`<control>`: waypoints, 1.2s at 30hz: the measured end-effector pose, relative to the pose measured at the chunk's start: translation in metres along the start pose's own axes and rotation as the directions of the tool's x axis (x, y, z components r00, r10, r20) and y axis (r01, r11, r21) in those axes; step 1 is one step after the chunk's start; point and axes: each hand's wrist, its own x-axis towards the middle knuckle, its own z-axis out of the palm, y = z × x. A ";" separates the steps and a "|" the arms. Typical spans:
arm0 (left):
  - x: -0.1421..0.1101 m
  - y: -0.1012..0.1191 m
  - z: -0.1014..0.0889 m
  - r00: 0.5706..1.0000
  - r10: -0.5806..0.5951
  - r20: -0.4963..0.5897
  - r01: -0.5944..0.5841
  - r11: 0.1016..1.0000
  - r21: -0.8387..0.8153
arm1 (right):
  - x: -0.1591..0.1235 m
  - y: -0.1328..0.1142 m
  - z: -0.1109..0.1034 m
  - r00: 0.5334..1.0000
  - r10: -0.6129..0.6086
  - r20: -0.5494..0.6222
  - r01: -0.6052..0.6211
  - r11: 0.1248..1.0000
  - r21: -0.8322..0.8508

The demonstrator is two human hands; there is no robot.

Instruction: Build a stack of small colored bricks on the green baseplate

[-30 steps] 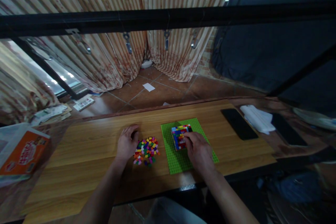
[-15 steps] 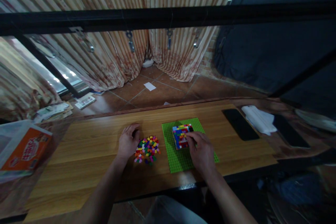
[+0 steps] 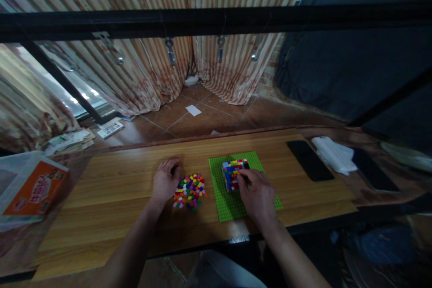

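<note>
A block structure of small multicoloured building bricks (image 3: 231,172) stands on a green studded baseplate (image 3: 221,209). My right hand (image 3: 259,195) reaches over the structure's right side, thumb and forefinger pinched together at its top. Whatever lies between those fingertips is too small and covered to make out. To the left, a loose pile of small coloured bricks (image 3: 191,191) lies on the wooden table. My left hand (image 3: 165,181) rests at the pile's left edge, fingers curved and thumb apart, with nothing visible in it.
On the table's right lies a black phone (image 3: 309,160); beyond it are a white packet (image 3: 332,153) and another dark flat device (image 3: 374,171). A plastic tub with an orange label (image 3: 37,191) stands left of the table (image 3: 111,198). A dark metal bar (image 3: 202,22) crosses behind.
My right hand's fingers have shifted slightly at the top of the brick structure, the thumb moving a little left. My left hand stays by the pile.
</note>
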 end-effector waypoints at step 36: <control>-0.002 -0.002 0.002 1.000 -0.003 -0.015 0.003 1.000 -0.022 | 0.002 0.004 -0.001 0.997 0.062 0.039 -0.065 0.994 0.090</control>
